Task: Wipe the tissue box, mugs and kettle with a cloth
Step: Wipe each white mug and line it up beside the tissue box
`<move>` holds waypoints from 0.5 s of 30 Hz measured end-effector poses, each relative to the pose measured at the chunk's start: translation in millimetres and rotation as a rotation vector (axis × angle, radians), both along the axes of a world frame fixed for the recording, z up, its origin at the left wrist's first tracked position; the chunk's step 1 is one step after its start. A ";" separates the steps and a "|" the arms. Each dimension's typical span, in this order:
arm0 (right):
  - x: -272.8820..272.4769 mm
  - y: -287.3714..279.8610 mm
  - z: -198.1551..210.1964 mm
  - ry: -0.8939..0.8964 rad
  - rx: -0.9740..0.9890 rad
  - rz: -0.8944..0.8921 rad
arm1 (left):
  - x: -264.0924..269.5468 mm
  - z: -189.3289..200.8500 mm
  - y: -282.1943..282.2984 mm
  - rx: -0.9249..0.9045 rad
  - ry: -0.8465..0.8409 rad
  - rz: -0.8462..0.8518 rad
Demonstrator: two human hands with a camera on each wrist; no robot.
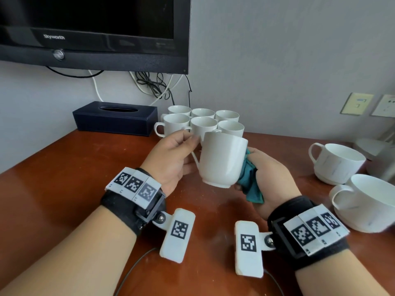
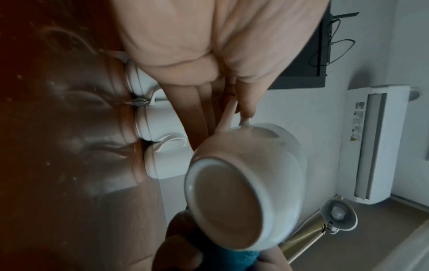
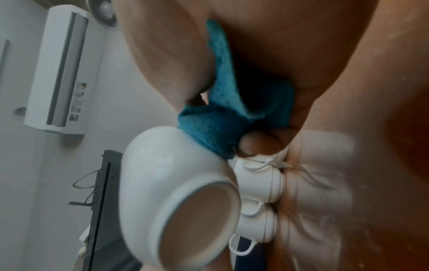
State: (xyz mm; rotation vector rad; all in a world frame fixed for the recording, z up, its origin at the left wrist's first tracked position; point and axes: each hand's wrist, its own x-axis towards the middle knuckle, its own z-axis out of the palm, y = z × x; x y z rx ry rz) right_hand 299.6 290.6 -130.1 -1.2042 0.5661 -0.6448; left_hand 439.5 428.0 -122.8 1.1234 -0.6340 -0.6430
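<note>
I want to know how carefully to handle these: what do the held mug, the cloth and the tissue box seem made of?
Mug: glazed white ceramic, judging by its smooth sheen. Cloth: teal fuzzy fabric, probably microfibre. Tissue box: dark navy, matte, with stitched-looking edges, perhaps faux leather.

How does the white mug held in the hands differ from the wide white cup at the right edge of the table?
The held white mug is tall, narrow, lifted and tilted; the left hand grips its handle. The wide white cup is low, broad and stands upright on the brown table, untouched. Both are plain white with a handle.
</note>
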 end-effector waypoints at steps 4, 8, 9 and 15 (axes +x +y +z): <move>-2.4 2.8 1.4 -0.042 0.119 0.117 | 2.2 -4.6 -3.7 -0.067 0.228 0.033; -3.4 6.0 -0.6 -0.107 0.061 0.182 | 5.6 -4.6 -5.4 -0.118 0.487 0.049; -3.0 6.1 -0.7 -0.109 0.038 0.185 | 6.1 -4.4 -6.0 -0.118 0.528 0.052; 0.0 1.6 -7.2 -0.130 0.103 0.184 | 1.8 -6.7 -3.5 -0.140 0.496 0.036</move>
